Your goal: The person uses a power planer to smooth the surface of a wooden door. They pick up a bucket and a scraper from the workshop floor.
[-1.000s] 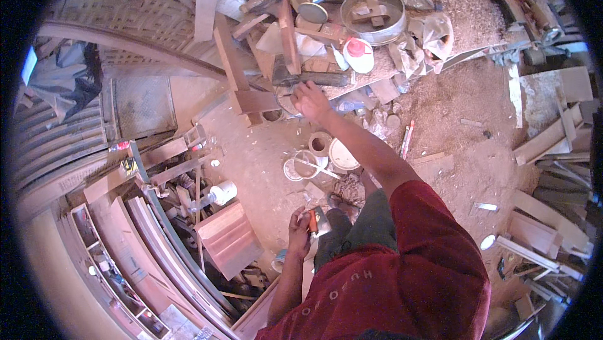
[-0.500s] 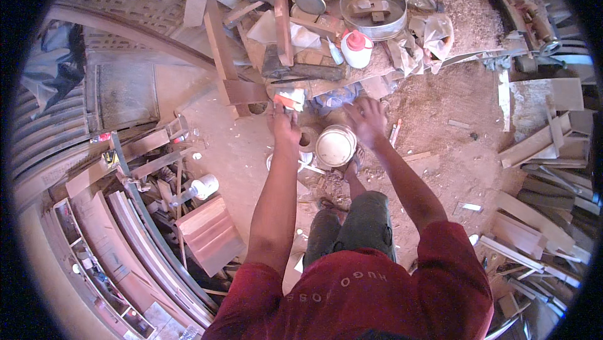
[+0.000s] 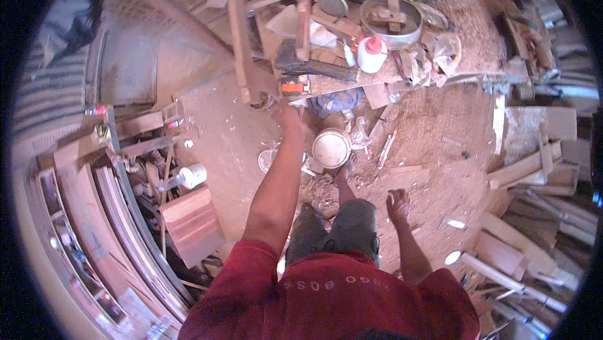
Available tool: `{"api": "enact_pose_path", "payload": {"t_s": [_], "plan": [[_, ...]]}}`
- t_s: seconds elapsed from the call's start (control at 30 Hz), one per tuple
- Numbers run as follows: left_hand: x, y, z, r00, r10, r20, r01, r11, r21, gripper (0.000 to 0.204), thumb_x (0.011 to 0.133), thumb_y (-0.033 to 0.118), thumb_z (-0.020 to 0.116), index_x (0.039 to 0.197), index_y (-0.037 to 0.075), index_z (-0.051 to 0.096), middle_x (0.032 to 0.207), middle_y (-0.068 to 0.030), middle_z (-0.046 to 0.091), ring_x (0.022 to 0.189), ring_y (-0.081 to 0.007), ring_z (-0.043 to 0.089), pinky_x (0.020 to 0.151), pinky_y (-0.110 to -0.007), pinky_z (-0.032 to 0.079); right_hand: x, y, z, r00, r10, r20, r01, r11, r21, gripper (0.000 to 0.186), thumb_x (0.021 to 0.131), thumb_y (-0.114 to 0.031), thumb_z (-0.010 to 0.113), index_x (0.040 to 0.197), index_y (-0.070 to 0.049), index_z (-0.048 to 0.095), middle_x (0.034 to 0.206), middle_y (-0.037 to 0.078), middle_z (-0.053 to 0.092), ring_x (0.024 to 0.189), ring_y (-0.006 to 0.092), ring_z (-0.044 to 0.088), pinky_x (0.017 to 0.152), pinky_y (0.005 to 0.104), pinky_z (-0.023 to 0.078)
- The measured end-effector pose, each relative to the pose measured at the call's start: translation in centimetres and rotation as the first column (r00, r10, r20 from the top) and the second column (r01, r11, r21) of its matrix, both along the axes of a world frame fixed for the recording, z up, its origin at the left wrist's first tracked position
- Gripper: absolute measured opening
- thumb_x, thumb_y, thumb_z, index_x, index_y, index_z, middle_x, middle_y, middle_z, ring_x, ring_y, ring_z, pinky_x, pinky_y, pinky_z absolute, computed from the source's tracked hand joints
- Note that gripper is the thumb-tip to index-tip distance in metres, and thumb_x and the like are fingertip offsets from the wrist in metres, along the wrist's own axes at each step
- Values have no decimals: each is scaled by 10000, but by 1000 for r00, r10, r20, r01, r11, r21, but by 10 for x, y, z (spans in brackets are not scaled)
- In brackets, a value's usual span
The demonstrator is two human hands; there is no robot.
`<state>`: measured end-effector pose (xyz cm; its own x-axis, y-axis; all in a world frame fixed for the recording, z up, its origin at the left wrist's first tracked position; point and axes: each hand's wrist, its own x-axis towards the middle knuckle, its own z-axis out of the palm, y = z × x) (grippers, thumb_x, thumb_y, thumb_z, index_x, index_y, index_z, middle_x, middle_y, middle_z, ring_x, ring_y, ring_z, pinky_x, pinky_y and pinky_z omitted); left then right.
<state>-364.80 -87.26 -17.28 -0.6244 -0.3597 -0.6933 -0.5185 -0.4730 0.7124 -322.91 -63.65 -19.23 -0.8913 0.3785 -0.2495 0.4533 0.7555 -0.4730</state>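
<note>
Lying at the near edge of the sawdust-strewn tabletop [image 3: 480, 38], an orange-and-dark item [image 3: 293, 88] sits just above the left hand [image 3: 287, 117] in the upper centre of the frame, its long axis roughly side to side, across the line of the forearm. The left hand is clearly the nearer; blur hides how far it is open, whether it touches the item and whether it grips anything. The right hand [image 3: 397, 205] hangs well apart, right of centre, fingers loosely parted, nothing visible in it. A brown board [image 3: 259, 80] crowds the item's left side, and a long dark piece [image 3: 323, 69] lies just beyond. Farther right stands a white bottle [image 3: 372, 59]; a pale bucket [image 3: 331, 149] is lower down.
</note>
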Motion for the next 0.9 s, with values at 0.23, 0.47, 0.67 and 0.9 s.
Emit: {"api": "enact_pose_path", "payload": {"t_s": [0.23, 0.47, 0.67, 0.9], "plan": [[204, -136, -6, 517, -837, 180, 632, 231, -740, 392, 925, 305, 530, 1153, -13, 551, 1091, -258, 608, 1010, -429, 580, 928, -482, 449, 70, -66, -66, 992, 113, -50, -121, 973, -194, 289, 882, -260, 601, 1043, -23, 638, 1004, 210, 651, 954, 396, 593, 856, 488, 473], [431, -329, 33, 88, -946, 312, 886, -69, -458, 457, 905, 373, 537, 1288, 125, 558, 1207, -181, 624, 1107, -366, 599, 945, -501, 474, 55, -88, -106, 854, 519, 36, -484, 819, -308, 244, 800, -268, 697, 875, -36, 680, 825, 151, 685, 745, 306, 649, 719, 402, 533], [591, -466, 40, 704, -529, 474, 706, 454, -543, 432, 888, 445, 575, 1177, 125, 607, 1044, -184, 683, 1006, -362, 645, 872, -471, 506, -28, -130, -157, 770, 637, 33, -562, 702, -438, 156, 723, -174, 695, 790, -45, 638, 746, 73, 639, 639, 224, 583, 605, 373, 506], [800, -570, 49, 857, 94, 507, 290, 725, -625, 466, 865, 436, 601, 1178, 91, 618, 1073, -242, 662, 1019, -413, 631, 888, -510, 496, -74, -368, -90, 306, 952, 23, -903, 297, -311, 223, 708, -148, 677, 907, -58, 631, 899, 96, 643, 768, 229, 601, 641, 391, 502]]}}
